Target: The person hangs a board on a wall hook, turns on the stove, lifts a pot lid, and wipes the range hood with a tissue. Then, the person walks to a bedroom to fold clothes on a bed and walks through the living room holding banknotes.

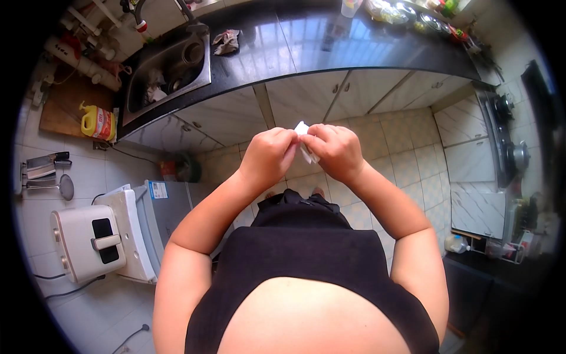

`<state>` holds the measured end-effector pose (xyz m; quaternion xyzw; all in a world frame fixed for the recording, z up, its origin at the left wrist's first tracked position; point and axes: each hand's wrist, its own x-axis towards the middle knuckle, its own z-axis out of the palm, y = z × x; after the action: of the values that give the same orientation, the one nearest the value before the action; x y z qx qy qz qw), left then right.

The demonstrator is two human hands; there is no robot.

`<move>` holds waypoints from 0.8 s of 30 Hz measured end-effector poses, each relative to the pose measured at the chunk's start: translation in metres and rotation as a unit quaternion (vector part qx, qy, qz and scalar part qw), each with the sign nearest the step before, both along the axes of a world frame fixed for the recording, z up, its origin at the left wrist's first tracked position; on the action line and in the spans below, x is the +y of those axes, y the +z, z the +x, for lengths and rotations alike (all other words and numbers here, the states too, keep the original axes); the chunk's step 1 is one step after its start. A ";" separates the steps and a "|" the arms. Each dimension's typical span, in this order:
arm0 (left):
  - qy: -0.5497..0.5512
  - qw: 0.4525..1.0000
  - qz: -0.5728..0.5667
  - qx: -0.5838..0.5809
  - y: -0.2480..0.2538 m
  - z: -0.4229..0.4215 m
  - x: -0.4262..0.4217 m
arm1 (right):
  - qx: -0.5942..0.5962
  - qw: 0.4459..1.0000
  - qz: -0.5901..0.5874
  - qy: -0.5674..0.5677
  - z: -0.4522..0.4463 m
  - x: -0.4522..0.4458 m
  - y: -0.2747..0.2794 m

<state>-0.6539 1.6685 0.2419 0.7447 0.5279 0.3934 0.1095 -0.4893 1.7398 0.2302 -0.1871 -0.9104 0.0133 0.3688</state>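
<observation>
A small crumpled white tissue point(302, 128) is between my two hands, in front of my body at the middle of the view. My left hand point(268, 154) is closed, its fingertips pinching the near side of the tissue. Opposite it, my right hand point(337, 150) is closed on the other side, and a loose white end hangs below its fingers. The fingertips of both hands almost meet. Whether it is paper or thin cloth is hard to make out.
Ahead runs a dark countertop point(265, 50) with a crumpled cloth point(227, 42) beside a metal sink point(203, 68). A yellow bottle point(97, 122) stands left of the sink. Left are an air fryer point(82, 242) and a fridge point(168, 206); right, a stove point(501, 138).
</observation>
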 end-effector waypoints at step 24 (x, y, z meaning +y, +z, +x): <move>-0.119 0.992 0.039 0.027 0.018 -0.040 0.026 | -0.093 0.967 -0.233 0.052 -0.011 0.028 0.048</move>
<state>-0.6941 1.6945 0.2601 0.8161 0.4226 0.3778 0.1128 -0.5000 1.7678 0.2783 -0.2208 -0.9209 0.2264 0.2278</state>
